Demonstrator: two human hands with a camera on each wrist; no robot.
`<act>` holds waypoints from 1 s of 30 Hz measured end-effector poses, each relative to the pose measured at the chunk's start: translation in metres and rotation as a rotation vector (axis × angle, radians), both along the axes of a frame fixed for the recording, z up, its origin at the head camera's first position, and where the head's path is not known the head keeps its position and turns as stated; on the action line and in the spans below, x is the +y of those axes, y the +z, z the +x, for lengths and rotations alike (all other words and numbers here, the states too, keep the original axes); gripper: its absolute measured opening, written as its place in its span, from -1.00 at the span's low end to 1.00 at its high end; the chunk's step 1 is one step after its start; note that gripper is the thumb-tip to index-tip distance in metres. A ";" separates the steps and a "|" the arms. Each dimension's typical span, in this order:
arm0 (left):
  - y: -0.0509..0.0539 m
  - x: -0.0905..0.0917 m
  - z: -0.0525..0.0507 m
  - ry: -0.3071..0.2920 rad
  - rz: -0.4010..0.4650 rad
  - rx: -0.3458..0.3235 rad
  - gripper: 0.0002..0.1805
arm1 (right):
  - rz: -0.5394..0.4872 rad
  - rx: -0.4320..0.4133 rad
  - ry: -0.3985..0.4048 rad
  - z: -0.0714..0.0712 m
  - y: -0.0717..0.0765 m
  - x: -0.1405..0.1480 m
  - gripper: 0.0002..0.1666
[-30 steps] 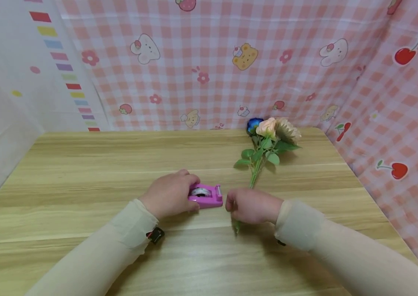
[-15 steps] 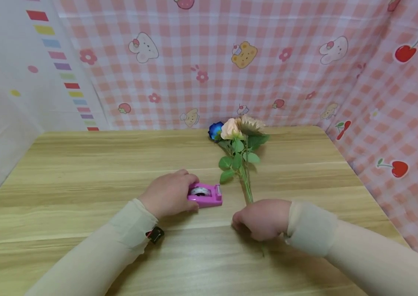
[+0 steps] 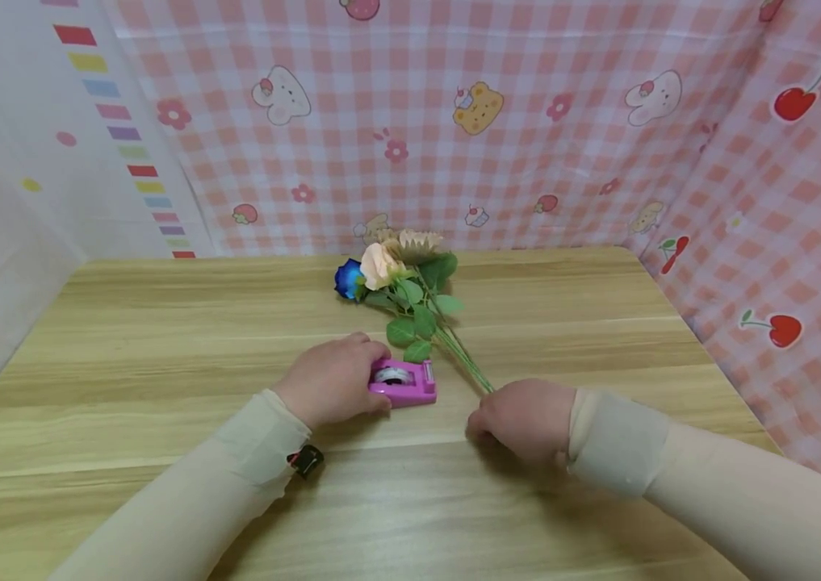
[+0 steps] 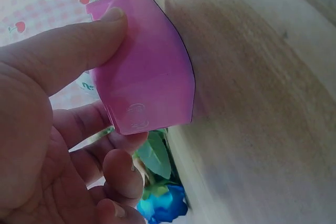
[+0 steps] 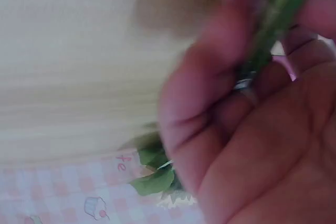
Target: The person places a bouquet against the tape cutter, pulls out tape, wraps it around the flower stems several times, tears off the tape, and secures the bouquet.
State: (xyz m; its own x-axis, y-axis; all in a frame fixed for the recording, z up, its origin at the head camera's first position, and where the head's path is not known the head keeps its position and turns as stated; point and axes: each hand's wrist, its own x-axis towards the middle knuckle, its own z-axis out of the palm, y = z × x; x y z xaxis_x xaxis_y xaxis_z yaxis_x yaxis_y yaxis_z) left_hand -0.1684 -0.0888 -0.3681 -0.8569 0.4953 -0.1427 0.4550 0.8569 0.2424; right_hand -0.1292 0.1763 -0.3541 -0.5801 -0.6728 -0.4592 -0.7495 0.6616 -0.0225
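A pink tape dispenser [image 3: 410, 393] with a roll of clear tape sits on the table in the head view. My left hand [image 3: 330, 383] grips its left end, the thumb [image 4: 100, 38] pressed along its side in the left wrist view. A bunch of artificial flowers [image 3: 417, 323] lies slanted to the upper left: a blue rose [image 3: 349, 280], a peach rose [image 3: 379, 266] and a cream sunflower-like bloom [image 3: 419, 244]. My right hand [image 3: 526, 420] holds the bunch by its green stems [image 5: 273, 30], fingers curled round them. Leaves hang just behind the dispenser; touching or apart, I cannot tell.
The wood-grain table [image 3: 163, 339] runs back to a pink checked cloth [image 3: 410, 177]. More printed cloth [image 3: 817, 282] closes off the right side, and white cloth [image 3: 10, 202] the left. A small black device [image 3: 306, 460] is strapped at the left wrist.
The flower heads have swung left, from the right of the dispenser to behind it. My right hand has shifted a little right and toward me with the stems. The left hand stays on the dispenser.
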 end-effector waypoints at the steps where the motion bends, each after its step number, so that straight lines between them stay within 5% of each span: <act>1: 0.000 0.000 0.000 0.002 -0.003 -0.004 -0.33 | -0.003 0.030 0.008 -0.001 0.000 0.001 -0.68; 12: -0.001 0.002 -0.002 0.015 0.008 -0.007 -0.32 | -0.053 0.399 0.014 -0.019 -0.022 0.016 -0.80; 23: -0.010 -0.028 -0.012 0.012 0.054 -0.065 -0.07 | -0.393 0.285 -0.207 -0.045 -0.015 0.033 -0.87; 26: -0.013 -0.042 -0.017 0.029 0.067 -0.061 -0.07 | -0.429 0.247 -0.315 -0.050 -0.009 0.043 -0.95; 30: -0.017 -0.060 -0.022 0.048 0.053 -0.006 -0.10 | -0.441 0.199 -0.441 -0.057 -0.004 0.054 -0.76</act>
State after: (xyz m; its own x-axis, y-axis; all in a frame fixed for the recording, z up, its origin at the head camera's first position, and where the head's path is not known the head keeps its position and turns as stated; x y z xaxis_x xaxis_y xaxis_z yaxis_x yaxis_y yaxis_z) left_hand -0.1901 -0.1489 -0.3853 -0.8791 0.4606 -0.1229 0.4119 0.8637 0.2904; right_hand -0.1866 0.2306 -0.3582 -0.8903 -0.4526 -0.0503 -0.4273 0.8686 -0.2509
